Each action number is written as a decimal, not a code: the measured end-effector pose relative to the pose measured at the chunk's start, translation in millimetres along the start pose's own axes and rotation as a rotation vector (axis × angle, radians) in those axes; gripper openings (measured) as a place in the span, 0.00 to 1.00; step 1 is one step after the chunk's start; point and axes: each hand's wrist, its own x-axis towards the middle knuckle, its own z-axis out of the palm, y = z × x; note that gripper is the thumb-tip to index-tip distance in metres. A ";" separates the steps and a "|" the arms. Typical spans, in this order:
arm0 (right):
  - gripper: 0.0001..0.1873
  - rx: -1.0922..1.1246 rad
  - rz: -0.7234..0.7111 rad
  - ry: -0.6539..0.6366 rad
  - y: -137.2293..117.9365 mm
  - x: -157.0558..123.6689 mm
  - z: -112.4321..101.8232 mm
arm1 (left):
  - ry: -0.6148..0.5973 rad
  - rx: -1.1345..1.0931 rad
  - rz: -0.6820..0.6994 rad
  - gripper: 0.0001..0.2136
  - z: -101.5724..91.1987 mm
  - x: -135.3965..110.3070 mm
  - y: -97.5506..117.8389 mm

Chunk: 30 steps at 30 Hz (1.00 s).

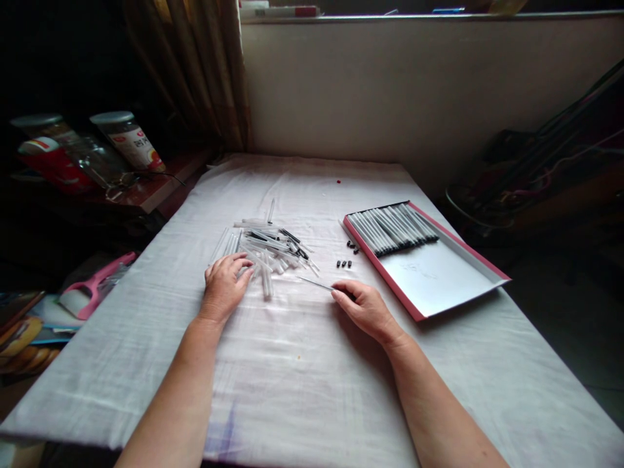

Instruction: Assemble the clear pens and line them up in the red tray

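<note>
My right hand [363, 305] pinches a thin pen refill [316, 283], its tip pointing left over the cloth. My left hand [225, 286] rests at the left edge of a loose pile, fingers curved and slightly apart, beside clear pen barrels [229, 242]. More clear barrels [267, 283] and dark-ended refills [292, 244] lie jumbled in the pile's middle. Several small black plugs [344, 264] sit between the pile and a shallow pink-edged box lid [397, 286]. Inside that lid, a row of pens with black ends [392, 227] lies side by side at the far end.
A white cloth [292, 403] covers the table. To the left, jars [129, 143] stand on a wooden surface, and pink-handled scissors [100, 283] lie below by the table edge. A wall [365, 91] and a curtain [195, 71] are behind. A tiny red piece [338, 182] lies far back.
</note>
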 end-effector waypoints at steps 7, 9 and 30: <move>0.10 0.049 0.027 0.031 -1.6 -0.2 0.8 | 0.034 -0.820 -0.163 0.16 7.0 -4.8 28.6; 0.10 0.075 0.028 0.048 -3.3 -0.4 0.8 | -0.026 -1.014 -0.236 0.17 10.2 -8.2 39.8; 0.12 0.259 0.070 0.032 -17.6 -3.0 -4.0 | -0.254 -1.347 -0.577 0.22 18.9 -21.9 72.4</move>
